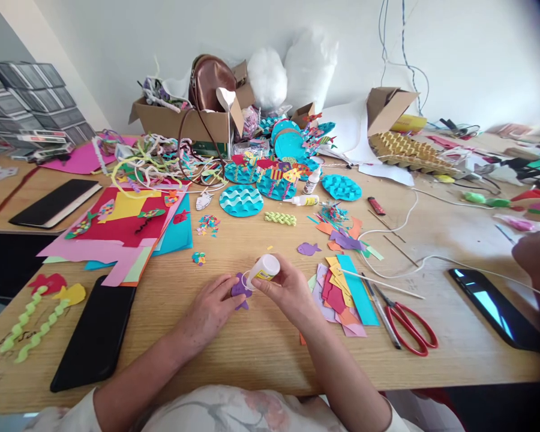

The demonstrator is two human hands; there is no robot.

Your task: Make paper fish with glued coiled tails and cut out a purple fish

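Observation:
My right hand [288, 288] is closed around a white glue bottle [270, 264] with a yellow label. The bottle is tilted, its base up and its nozzle end pointing down to the left over a purple paper fish [240, 287]. Against the table, my left hand [213, 300] holds that fish between thumb and fingers, covering part of it. A second purple paper fish [308, 248] lies flat beyond my right hand. Small coloured paper bits [207, 225] sit in a pile ahead, with a smaller cluster [198, 258] nearer my left hand.
Red-handled scissors [411, 324], a pen [382, 312] and paper scraps [337, 294] lie on the right, near a phone [490, 306]. Coloured sheets [117, 234] and a black phone [94, 330] are on the left. Blue decorated discs [241, 200] stand ahead. A person's hand [535, 258] shows at far right.

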